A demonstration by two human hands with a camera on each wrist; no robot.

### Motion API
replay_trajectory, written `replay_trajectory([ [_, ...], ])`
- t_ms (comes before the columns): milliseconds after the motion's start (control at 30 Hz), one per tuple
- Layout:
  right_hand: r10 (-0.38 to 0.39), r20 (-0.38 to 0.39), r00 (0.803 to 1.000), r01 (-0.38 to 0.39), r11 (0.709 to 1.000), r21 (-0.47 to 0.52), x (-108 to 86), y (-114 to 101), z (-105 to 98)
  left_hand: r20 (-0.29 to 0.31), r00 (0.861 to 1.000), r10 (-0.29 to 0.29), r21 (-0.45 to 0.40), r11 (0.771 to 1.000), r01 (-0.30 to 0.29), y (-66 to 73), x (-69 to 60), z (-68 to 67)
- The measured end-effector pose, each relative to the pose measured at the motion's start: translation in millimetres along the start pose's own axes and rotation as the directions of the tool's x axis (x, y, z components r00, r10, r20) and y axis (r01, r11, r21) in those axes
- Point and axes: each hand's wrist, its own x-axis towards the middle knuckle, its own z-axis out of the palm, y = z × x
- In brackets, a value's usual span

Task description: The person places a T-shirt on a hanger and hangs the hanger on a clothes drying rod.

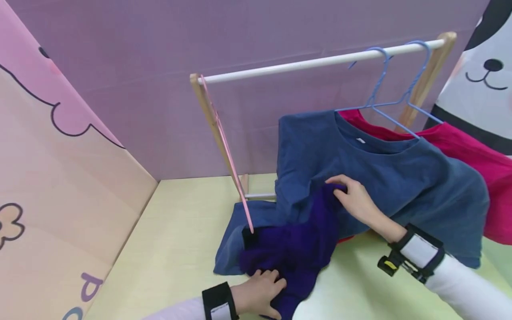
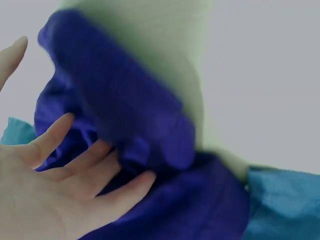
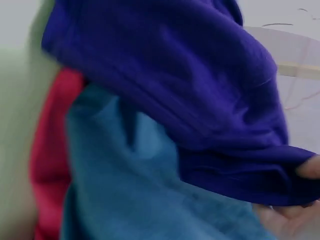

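A dark purple garment (image 1: 296, 244) lies bunched in front of the blue T-shirt (image 1: 384, 178); folds hide what kind it is. My right hand (image 1: 356, 200) pinches its upper right edge between thumb and fingers, and the right wrist view shows the hand (image 3: 295, 215) at that hem. Low on the cloth, my left hand (image 1: 260, 291) touches it with loosely bent fingers, spread against the folds in the left wrist view. A pink hanger (image 1: 228, 146) slants down from the rack's left end, with a black piece (image 1: 250, 238) at its lower end against the purple cloth.
A clothes rack with a white rail (image 1: 296, 66) and wooden posts stands on the pale yellow table (image 1: 180, 235). Blue wire hangers (image 1: 376, 89) hold the blue T-shirt and a red shirt (image 1: 476, 155) behind it. Printed panels (image 1: 72, 169) and a purple backdrop (image 1: 160, 58) stand around.
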Motion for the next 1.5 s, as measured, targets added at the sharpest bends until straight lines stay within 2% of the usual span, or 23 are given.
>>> replay_trajectory([
  [100,-0.080,0.026,0.996,0.083,0.987,-0.138,-9.9,8,3,0.044,0.998,0.045,0.068,0.996,-0.048,2.8,0.5,4.5],
  [167,-0.174,0.026,0.984,0.175,0.952,-0.250,-18.2,11,4,0.030,0.996,0.085,0.119,0.989,-0.088,5.6,0.5,6.4],
  [233,-0.300,0.006,0.954,0.283,0.893,-0.351,-26.8,15,6,-0.030,0.990,0.140,0.205,0.970,-0.131,9.1,-0.2,9.0],
  [300,-0.418,-0.008,0.908,0.378,0.829,-0.412,-35.8,18,8,-0.113,0.972,0.204,0.286,0.944,-0.165,12.0,-0.4,11.8],
  [367,-0.489,0.032,0.872,0.462,0.799,-0.384,-45.6,22,13,-0.183,0.945,0.271,0.361,0.913,-0.192,13.7,-0.5,14.4],
  [400,-0.500,0.083,0.862,0.497,0.802,-0.331,-50.8,24,16,-0.215,0.930,0.299,0.395,0.897,-0.197,14.1,-0.3,15.7],
  [467,-0.477,0.238,0.846,0.522,0.832,-0.187,-61.5,28,23,-0.260,0.906,0.335,0.431,0.880,-0.202,13.5,0.7,17.8],
  [500,-0.449,0.324,0.833,0.506,0.855,-0.116,-66.9,31,28,-0.271,0.900,0.342,0.433,0.878,-0.204,12.5,1.1,18.4],
  [567,-0.380,0.471,0.796,0.443,0.896,-0.025,-77.9,36,37,-0.278,0.900,0.336,0.398,0.893,-0.210,9.2,2.0,18.5],
  [600,-0.353,0.523,0.776,0.421,0.907,-0.013,-82.6,39,42,-0.264,0.913,0.312,0.333,0.918,-0.217,6.8,2.4,17.4],
  [667,-0.330,0.571,0.751,0.437,0.898,-0.056,-91.4,45,50,-0.236,0.939,0.248,0.156,0.964,-0.215,0.1,2.8,13.9],
  [733,-0.310,0.599,0.739,0.461,0.880,-0.114,-97.9,50,56,-0.195,0.968,0.159,-0.083,0.981,-0.177,-8.3,2.2,7.1],
  [767,-0.290,0.616,0.732,0.466,0.873,-0.143,-100.1,52,58,-0.182,0.977,0.107,-0.209,0.967,-0.145,-12.5,1.4,2.9],
  [800,-0.283,0.626,0.727,0.483,0.859,-0.173,-101.9,54,60,-0.173,0.983,0.056,-0.328,0.938,-0.111,-16.9,0.2,-1.4],
  [900,-0.277,0.634,0.722,0.521,0.820,-0.235,-105.3,59,65,-0.162,0.984,-0.077,-0.566,0.824,-0.029,-28.4,-4.7,-14.5],
  [1000,-0.348,0.595,0.725,0.599,0.744,-0.296,-106.9,64,72,-0.152,0.969,-0.197,-0.709,0.704,0.032,-36.2,-9.9,-25.6],
  [1067,-0.400,0.563,0.723,0.638,0.699,-0.323,-107.1,67,77,-0.152,0.953,-0.262,-0.750,0.659,0.062,-40.0,-12.0,-30.8],
  [1100,-0.410,0.557,0.722,0.643,0.695,-0.321,-106.5,67,78,-0.147,0.946,-0.289,-0.766,0.638,0.076,-41.4,-12.9,-33.1],
  [1167,-0.393,0.562,0.727,0.619,0.730,-0.290,-103.9,66,78,-0.152,0.932,-0.328,-0.778,0.622,0.091,-44.0,-14.3,-36.5],
  [1300,-0.274,0.600,0.752,0.436,0.889,-0.140,-92.9,58,64,-0.183,0.903,-0.388,-0.781,0.615,0.106,-48.5,-17.1,-41.1],
  [1333,-0.254,0.598,0.760,0.385,0.918,-0.098,-89.2,57,59,-0.198,0.893,-0.404,-0.778,0.619,0.107,-50.0,-17.9,-42.6],
  [1400,-0.232,0.586,0.777,0.287,0.958,0.000,-82.6,54,49,-0.239,0.868,-0.435,-0.765,0.635,0.108,-52.9,-20.1,-45.9],
  [1500,-0.215,0.543,0.812,0.172,0.977,0.129,-74.7,48,33,-0.284,0.833,-0.474,-0.758,0.643,0.108,-57.5,-23.6,-52.2],
])
